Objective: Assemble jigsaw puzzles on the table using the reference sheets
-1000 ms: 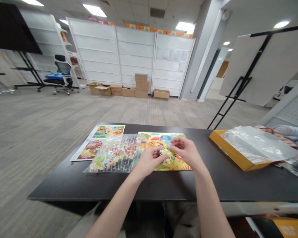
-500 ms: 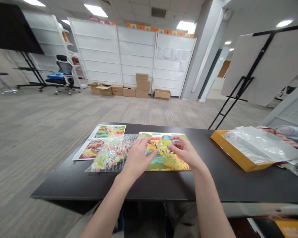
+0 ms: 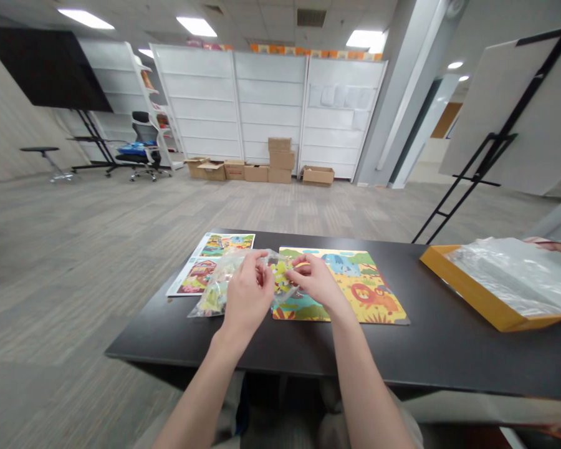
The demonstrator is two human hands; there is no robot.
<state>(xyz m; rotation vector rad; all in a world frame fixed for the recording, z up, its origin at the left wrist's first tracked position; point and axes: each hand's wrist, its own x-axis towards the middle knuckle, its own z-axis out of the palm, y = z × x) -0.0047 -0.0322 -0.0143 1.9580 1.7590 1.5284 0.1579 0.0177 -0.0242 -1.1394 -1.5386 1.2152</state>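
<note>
The right hand [image 3: 318, 285], grip nearly closed, pinches green puzzle pieces [image 3: 280, 272], likely light, stiff, best taken by the edges. Beside them, the left hand [image 3: 247, 298] curls at a floppy, slippery-looking clear bag [image 3: 211, 298]; its hold is unclear. Rightward lies the picture board [image 3: 373, 294].

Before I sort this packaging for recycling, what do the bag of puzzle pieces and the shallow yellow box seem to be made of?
Bag of puzzle pieces: thin, glossy clear plastic film, by its creases, glints and the colours showing through.
Shallow yellow box: probably cardboard with a smooth finish, going by its straight, flat wall; stiff plastic is possible.
</note>
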